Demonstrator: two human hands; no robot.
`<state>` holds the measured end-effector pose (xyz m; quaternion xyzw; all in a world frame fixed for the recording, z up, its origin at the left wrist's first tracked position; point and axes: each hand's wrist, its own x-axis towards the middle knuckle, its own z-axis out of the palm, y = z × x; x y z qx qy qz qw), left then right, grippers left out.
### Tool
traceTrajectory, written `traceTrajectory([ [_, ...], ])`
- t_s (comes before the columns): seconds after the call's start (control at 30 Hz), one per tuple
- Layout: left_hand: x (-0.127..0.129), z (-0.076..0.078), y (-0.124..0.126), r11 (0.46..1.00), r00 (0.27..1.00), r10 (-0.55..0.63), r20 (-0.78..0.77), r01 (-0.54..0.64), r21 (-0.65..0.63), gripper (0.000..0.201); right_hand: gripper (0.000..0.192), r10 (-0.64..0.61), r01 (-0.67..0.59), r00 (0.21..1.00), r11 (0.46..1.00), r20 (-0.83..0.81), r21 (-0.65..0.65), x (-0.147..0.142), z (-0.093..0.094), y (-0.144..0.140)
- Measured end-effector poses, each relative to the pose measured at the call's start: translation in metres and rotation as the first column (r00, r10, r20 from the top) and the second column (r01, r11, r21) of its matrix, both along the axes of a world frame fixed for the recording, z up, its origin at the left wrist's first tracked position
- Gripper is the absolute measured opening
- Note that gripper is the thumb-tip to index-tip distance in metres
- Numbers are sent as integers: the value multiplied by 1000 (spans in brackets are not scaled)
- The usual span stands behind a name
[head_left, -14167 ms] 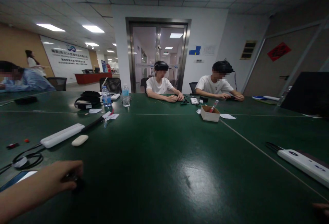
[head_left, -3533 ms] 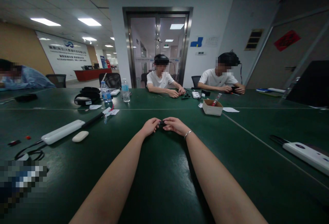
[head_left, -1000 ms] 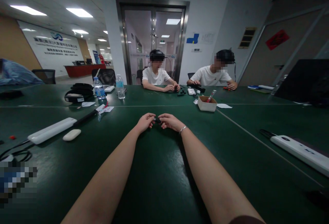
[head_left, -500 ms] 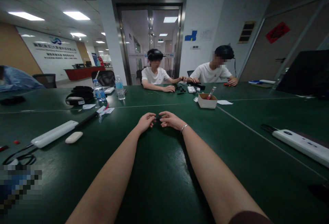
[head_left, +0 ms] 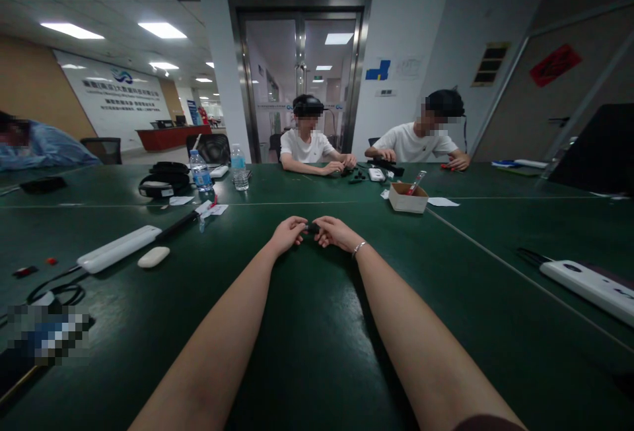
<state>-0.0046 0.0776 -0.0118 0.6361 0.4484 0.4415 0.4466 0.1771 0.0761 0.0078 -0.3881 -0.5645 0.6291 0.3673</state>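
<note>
Both my arms stretch forward over the dark green table [head_left: 307,325]. My left hand [head_left: 288,233] and my right hand [head_left: 333,232] meet at the middle of the table, and their fingertips pinch a small black object [head_left: 312,227] between them. The object is mostly hidden by my fingers, so its shape is unclear. A thin bracelet [head_left: 360,246] circles my right wrist.
A white power strip [head_left: 119,249] and a small white oval case [head_left: 153,257] lie at left, another power strip [head_left: 589,284] at right. A cardboard box [head_left: 407,198], two water bottles [head_left: 201,171] and a headset [head_left: 163,180] sit farther back. Two people in white shirts work opposite.
My hands stay together on the small black object. The view has shifted slightly right and down. One person opposite has drawn an outstretched arm back in.
</note>
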Motion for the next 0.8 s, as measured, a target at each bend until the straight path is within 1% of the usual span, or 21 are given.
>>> traceTrajectory([
  [0.03, 0, 0, 0, 1000, 1000, 3, 3, -3, -4, 23, 28, 6, -6, 1000, 1000, -12, 21, 1, 0, 0],
  [0.1, 0, 2, -1, 1000, 1000, 6, 6, -6, -6, 23, 45, 10, -8, 999, 998, -48, 56, 2, 0, 0],
  [0.13, 0, 2, -2, 1000, 1000, 6, 6, -6, -5, 24, 49, 9, -5, 998, 998, -55, 58, 2, 0, 0],
  [0.17, 0, 3, -3, 1000, 1000, 5, 5, -5, -4, 24, 47, 5, -3, 999, 999, -51, 49, 2, 0, 0],
  [0.23, 1, 5, -5, 1000, 1000, 2, 2, -2, -4, 24, 33, 1, -1, 1000, 1000, -13, 13, 1, 0, 0],
  [0.3, 2, 6, -6, 1000, 1000, 8, 0, -8, -5, 23, 25, 4, -4, 1000, 1000, 13, 0, 0, 0, 0],
  [0.33, 2, 6, -6, 1000, 1000, 13, 0, -13, -6, 23, 25, 6, -6, 1000, 1000, 6, 11, 0, 0, 0],
  [0.43, 1, 4, -4, 1000, 1000, 23, 3, -23, -9, 23, 42, 11, -8, 998, 999, -62, 52, 1, -1, 1],
  [0.47, 1, 3, -3, 1000, 1000, 22, 5, -22, -10, 24, 43, 9, -6, 997, 999, -76, 51, 1, -2, 1],
  [0.5, 1, 2, -1, 1000, 1000, 17, 7, -17, -10, 24, 39, 6, -3, 997, 999, -76, 40, 1, -2, 1],
  [0.57, 0, 0, 1, 1000, 1000, 8, 9, -8, -10, 24, 25, -1, 2, 999, 1000, -40, 9, 1, -2, 1],
  [0.63, 0, -2, 3, 1000, 1000, 5, 10, -5, -8, 24, 19, -2, 2, 1000, 1000, -6, -1, 1, -2, 1],
  [0.67, -1, -2, 3, 1000, 1000, 7, 12, -7, -6, 24, 20, 2, -2, 1000, 1000, -9, 9, 1, -1, 1],
  [0.77, -1, -2, 3, 1000, 1000, 9, 20, -9, 6, 23, 39, 3, 1, 998, 999, -69, 52, 2, -1, 0],
  [0.8, -1, -1, 2, 1000, 1000, 9, 20, -9, 9, 22, 41, -5, 9, 997, 999, -80, 53, 2, 0, 0],
])
